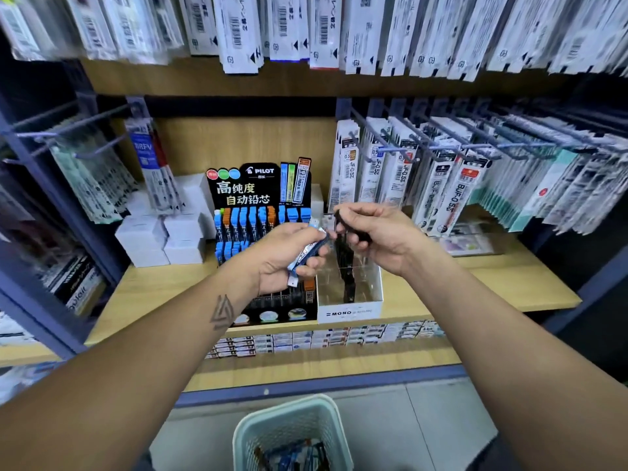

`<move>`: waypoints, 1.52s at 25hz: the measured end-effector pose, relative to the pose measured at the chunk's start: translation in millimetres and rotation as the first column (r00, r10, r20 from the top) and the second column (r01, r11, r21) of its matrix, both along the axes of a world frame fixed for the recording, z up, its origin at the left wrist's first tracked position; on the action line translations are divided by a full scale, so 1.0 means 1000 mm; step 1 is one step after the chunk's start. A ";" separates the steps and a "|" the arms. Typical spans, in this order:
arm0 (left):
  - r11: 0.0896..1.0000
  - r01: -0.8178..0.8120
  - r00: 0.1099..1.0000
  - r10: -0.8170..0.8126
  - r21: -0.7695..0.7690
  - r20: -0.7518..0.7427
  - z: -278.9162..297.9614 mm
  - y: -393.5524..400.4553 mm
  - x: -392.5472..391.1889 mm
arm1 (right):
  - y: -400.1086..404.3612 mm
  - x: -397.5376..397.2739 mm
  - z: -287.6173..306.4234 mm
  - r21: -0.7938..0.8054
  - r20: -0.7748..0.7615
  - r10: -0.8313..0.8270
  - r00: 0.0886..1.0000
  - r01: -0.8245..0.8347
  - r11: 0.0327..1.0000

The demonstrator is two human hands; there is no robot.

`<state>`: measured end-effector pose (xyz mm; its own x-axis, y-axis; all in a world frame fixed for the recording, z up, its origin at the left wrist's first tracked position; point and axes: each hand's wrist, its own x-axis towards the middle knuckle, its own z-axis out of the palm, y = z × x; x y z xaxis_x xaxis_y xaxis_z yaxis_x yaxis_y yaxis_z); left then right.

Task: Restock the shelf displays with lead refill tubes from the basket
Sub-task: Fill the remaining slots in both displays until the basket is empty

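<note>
At centre frame the left hand (pixel 292 254) clutches a loose bunch of lead refill tubes (pixel 307 254) while the right hand (pixel 368 229) pinches one dark tube (pixel 351 229) above the MONO box (pixel 350 312) (beside the PILOT display (pixel 260 185)), so the bunch could slip, or land in the wrong brand's slot.

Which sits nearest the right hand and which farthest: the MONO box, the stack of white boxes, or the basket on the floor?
From the right hand:
1. MONO box, just below it on the shelf.
2. Stack of white boxes, far left on the same shelf.
3. Basket, down on the floor, closest to the camera.
</note>
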<state>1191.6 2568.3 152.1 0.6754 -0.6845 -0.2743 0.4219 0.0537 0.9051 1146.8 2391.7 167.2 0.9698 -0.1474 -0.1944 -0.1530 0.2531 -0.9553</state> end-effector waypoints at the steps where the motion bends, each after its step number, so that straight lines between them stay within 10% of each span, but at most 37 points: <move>1: 1.000 -0.013 1.000 0.013 -0.001 -0.011 0.001 -0.003 0.000 | -0.003 0.001 -0.001 0.013 -0.010 -0.003 1.000 0.003 1.000; 26: 0.973 -0.214 0.975 0.219 0.087 -0.050 0.008 -0.025 0.024 | -0.045 0.009 -0.008 -0.623 0.147 -0.108 0.983 0.176 0.762; 32: 0.971 -0.215 0.976 0.218 0.103 -0.020 0.007 -0.022 0.022 | -0.052 0.011 -0.018 -0.918 0.159 0.001 0.987 0.148 0.369; 38: 0.967 -0.226 0.974 0.228 0.113 -0.001 0.007 -0.018 0.026 | -0.045 0.016 -0.016 -0.943 0.189 -0.016 0.982 0.186 0.275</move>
